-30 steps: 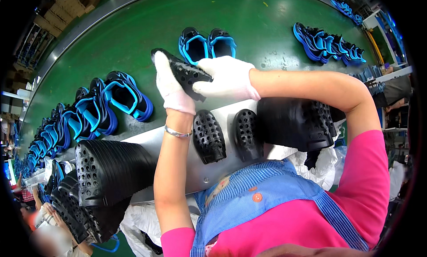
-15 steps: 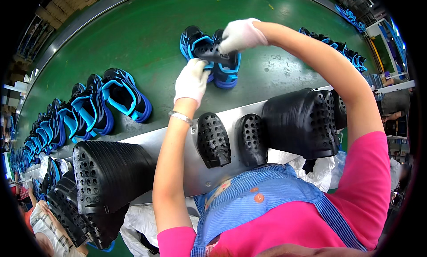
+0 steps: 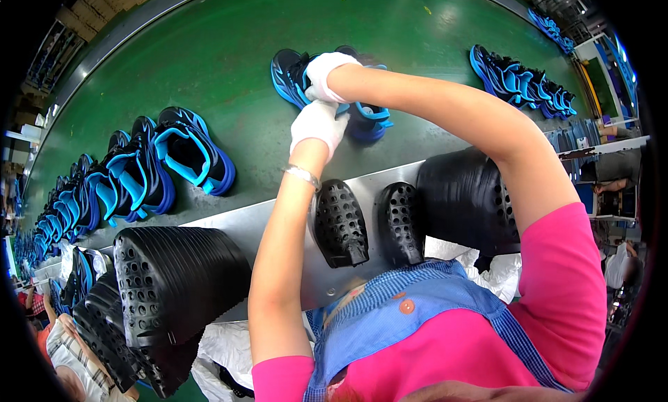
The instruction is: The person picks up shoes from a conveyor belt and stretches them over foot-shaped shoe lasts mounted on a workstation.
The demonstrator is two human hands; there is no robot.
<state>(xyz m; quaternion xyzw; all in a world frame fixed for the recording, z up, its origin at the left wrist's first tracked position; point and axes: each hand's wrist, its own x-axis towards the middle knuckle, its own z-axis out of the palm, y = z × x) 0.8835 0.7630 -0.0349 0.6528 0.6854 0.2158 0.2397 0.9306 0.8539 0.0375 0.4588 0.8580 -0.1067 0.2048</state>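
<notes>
A pair of black and blue sports shoes stands on the green table ahead of me. My left hand (image 3: 319,129), in a white glove, is closed on the heel side of the left shoe (image 3: 284,73). My right hand (image 3: 330,77), also gloved, bends over that shoe's opening with its fingers curled down. The hand hides what its fingers hold. Just right of my hands is the other shoe (image 3: 367,127), partly covered by my right wrist. On the metal ledge nearer me lie two black insoles with round holes, a left one (image 3: 339,224) and a right one (image 3: 402,224).
Nested stacks of black insoles lie on the ledge, one at left (image 3: 181,280) and one at right (image 3: 459,200). A row of similar shoes (image 3: 195,155) runs along the left of the green table (image 3: 229,61); more shoes (image 3: 515,78) stand at right.
My right hand has moved left and down to the left shoe, and the black perforated insole seen in it is now hidden. My left hand has shifted slightly right and down.
</notes>
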